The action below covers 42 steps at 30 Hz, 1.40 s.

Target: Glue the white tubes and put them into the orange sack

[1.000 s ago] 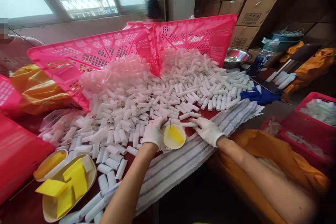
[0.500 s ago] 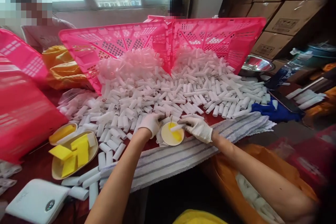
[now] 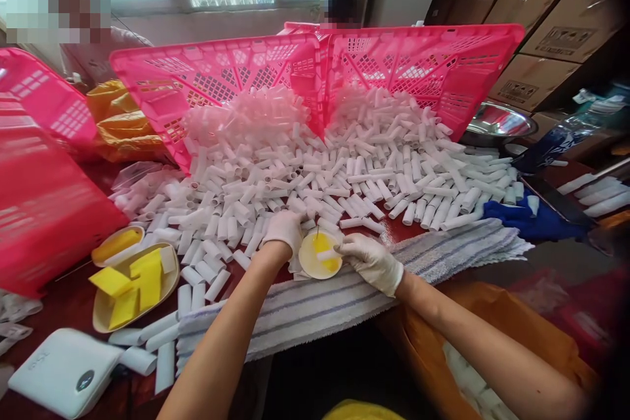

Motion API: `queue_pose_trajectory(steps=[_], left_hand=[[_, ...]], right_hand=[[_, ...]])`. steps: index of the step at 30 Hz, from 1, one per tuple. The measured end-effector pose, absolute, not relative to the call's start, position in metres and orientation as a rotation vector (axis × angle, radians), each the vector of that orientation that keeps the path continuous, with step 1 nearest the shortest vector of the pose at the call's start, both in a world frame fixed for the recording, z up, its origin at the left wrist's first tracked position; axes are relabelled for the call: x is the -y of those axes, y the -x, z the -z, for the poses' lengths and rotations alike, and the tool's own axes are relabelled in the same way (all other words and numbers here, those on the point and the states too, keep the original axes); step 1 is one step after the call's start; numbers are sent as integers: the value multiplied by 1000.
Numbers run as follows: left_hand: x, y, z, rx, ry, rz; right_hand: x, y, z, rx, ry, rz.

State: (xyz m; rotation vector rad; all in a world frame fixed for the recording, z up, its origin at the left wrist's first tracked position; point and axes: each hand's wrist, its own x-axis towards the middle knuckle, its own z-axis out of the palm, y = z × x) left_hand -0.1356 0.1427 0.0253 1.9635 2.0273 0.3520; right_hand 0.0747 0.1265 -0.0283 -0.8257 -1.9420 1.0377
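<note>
My right hand (image 3: 371,264), in a whitish glove, pinches a short white tube (image 3: 327,254) over a small round cream dish (image 3: 307,265). Yellow stuff (image 3: 321,246) lies in the dish, and a thin dark stick stands up at its far side. To the left of the dish is my gloved left hand (image 3: 284,233), its fingers drawn together beside the loose tubes. Whatever its fingertips hold, if anything, is hidden. Many white tubes (image 3: 275,174) lie heaped just beyond both hands.
Two pink baskets (image 3: 418,31) lie tipped behind the heap. A striped towel (image 3: 315,325) runs along the table edge. At left are a tray (image 3: 101,318) with yellow sponge pieces (image 3: 125,308) and a white device (image 3: 63,374). A person (image 3: 98,52) is across the table.
The view has shifted slightly. My right hand still holds the tube over the dish, its end now tilted a little differently. My left hand stays beside the dish.
</note>
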Motion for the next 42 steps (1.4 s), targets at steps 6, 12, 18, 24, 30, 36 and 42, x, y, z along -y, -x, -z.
queue_pose_trajectory(steps=[6,12,18,24,30,36,42], left_hand=[[-114,154,-24,-2177,-1924,-470],[-65,169,-13,-2096,-1785,-823],[-50,162,-11,-2168,-2070,-383],[-56,148,-13,-2271,-2010,-205],[-44,153,-5,-2073,-1668,-898],[-29,121,-1,-1452,-1163,-1220],[-25,98,-19,-1496,-1336,-1125]], right_hand=[[-117,-79,28,1959,881,-921],[-109,-78,26,2003,855,-851],[-106,-77,30,2025,912,-826],[-106,-80,41,2033,957,-776],[-99,-82,30,2072,775,-730],[-88,-80,3,1553,996,-1268],[-84,-89,-19,1605,1066,-1337]])
